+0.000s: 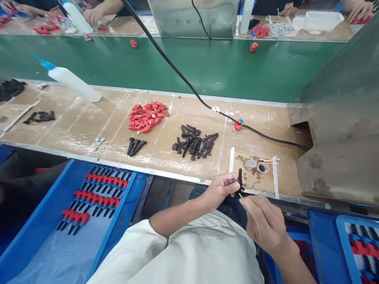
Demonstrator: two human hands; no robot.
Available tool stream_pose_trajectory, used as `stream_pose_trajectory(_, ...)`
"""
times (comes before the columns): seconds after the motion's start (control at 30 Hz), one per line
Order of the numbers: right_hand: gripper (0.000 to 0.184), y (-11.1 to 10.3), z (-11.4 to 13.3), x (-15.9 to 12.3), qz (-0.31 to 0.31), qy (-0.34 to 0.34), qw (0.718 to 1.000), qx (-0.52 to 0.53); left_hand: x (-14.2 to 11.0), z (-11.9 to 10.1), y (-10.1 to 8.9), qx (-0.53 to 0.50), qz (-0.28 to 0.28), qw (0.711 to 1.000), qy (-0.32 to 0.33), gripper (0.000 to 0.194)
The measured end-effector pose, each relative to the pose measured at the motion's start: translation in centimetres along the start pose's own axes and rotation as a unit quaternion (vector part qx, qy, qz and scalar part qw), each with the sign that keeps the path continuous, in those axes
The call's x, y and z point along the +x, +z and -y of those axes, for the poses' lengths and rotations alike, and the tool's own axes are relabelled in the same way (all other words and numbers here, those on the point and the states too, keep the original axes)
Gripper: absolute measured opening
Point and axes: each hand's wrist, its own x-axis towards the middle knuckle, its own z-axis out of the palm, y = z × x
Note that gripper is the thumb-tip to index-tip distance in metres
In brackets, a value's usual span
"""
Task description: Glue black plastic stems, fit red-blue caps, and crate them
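Note:
Near the table's front edge my left hand (pixel 222 190) pinches a black plastic part (pixel 240 176), its narrow end pointing up. My right hand (pixel 263 219), fingers closed, grips a cotton swab (pixel 241 195); only its pale tip shows, at or very near the lower end of the part. Just beyond my hands stand a small cup of dark liquid (pixel 262 168) and another small clear cup (pixel 250 164). Thin swab sticks (pixel 270 161) lie beside them. A pile of black plastic parts (pixel 195 142) sits to the left, with several more black parts (pixel 136 146) farther left.
Red plastic pieces (pixel 147 116) are heaped behind the black parts. A black cable (pixel 177 71) crosses the table. A white bottle (pixel 74 83) leans at left, and a metal housing (pixel 340 118) stands right. Blue trays (pixel 118 213) hold assembled parts. Co-workers' hands (pixel 96 15) show across the green belt (pixel 189 67).

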Motion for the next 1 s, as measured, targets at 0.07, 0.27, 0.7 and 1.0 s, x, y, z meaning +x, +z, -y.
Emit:
stream_pose_trajectory(0.07, 0.032, -0.1, -0.1, 0.0, -0.017, 0.077, 0.997, 0.022, -0.1, -0.1, 0.0, 0.003, 0.006, 1.0, 0.017, 0.048)
stream_pose_trajectory(0.27, 0.034, -0.5, 0.0, -0.5, -0.044, 0.128, 0.988, 0.071, -0.1, -0.5, -0.3, -0.102, 0.009, 0.994, -0.05, 0.046)
stream_pose_trajectory(0.7, 0.033, -0.7, 0.2, -1.7, -0.133, 0.203, 0.961, 0.131, 0.1, -0.3, -0.6, -0.15, 0.025, 0.985, -0.082, 0.044)
stream_pose_trajectory(1.0, 0.025, 0.0, -0.5, -1.9, -0.104, 0.222, 0.962, 0.123, -0.1, -0.4, -0.6, -0.124, 0.035, 0.987, -0.091, 0.046)
